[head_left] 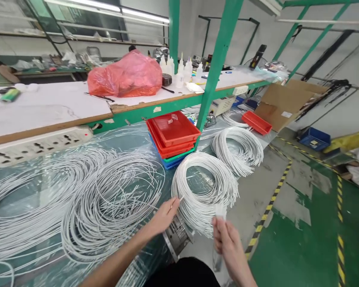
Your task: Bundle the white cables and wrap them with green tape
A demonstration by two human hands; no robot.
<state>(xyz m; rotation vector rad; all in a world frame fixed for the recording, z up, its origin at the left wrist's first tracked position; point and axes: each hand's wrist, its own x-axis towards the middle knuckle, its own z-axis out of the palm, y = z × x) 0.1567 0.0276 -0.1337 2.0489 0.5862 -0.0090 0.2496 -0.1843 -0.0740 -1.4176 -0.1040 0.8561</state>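
My left hand (pixel 165 214) is closed in a pinch on the end of a thin white cable (pixel 181 199), above a metal device (pixel 177 234) at the table's front edge. My right hand (pixel 227 238) is closed around a flat, pale, partly see-through strip (pixel 220 212), which sticks out above and below the fist; what it is made of is unclear. Just behind both hands lies a round coil of white cables (pixel 208 159). Left of my left hand spreads a looser coil of white cables (pixel 77 223).
Another coil (pixel 227 159) lies farther back, near stacked trays (pixel 176 129). A shelf (pixel 131 105) with a green post (pixel 218 52) crosses behind, carrying a pink bag (pixel 125 75) and bottles (pixel 180 73). One power strip (pixel 42 145) hangs at the left.
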